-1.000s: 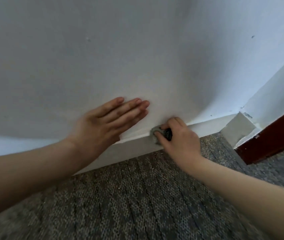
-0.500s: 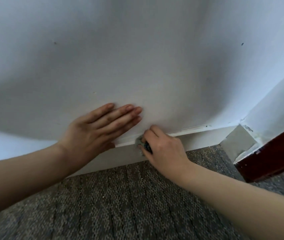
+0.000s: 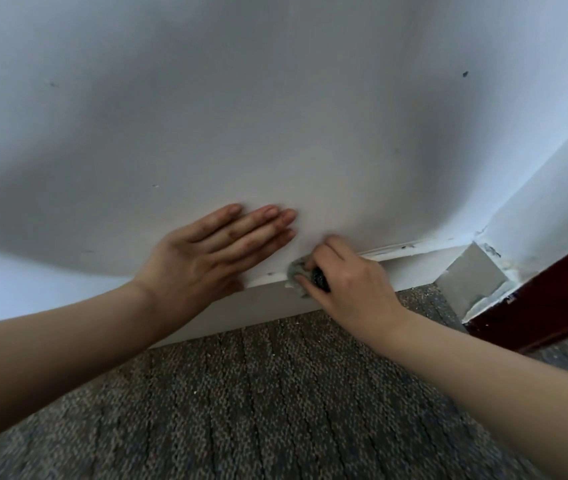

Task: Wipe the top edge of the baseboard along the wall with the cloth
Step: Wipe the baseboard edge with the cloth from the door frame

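A white baseboard (image 3: 414, 271) runs along the foot of the white wall (image 3: 275, 116), rising to the right. My right hand (image 3: 341, 282) grips a small bunched grey cloth (image 3: 296, 271) and holds it against the baseboard's top edge. Most of the cloth is hidden under the fingers. My left hand (image 3: 213, 251) lies flat on the wall just left of the cloth, fingers straight and together, its heel over the baseboard's top edge.
Grey patterned carpet (image 3: 258, 393) covers the floor below. At the right the wall meets a corner with a grey patch (image 3: 473, 282) and a dark red-brown wooden door frame (image 3: 545, 289). Dirt marks show on the baseboard's top edge right of my hand.
My right hand has slid the cloth leftward along the baseboard's top edge, closer to my left hand. My left hand stays flat on the wall.
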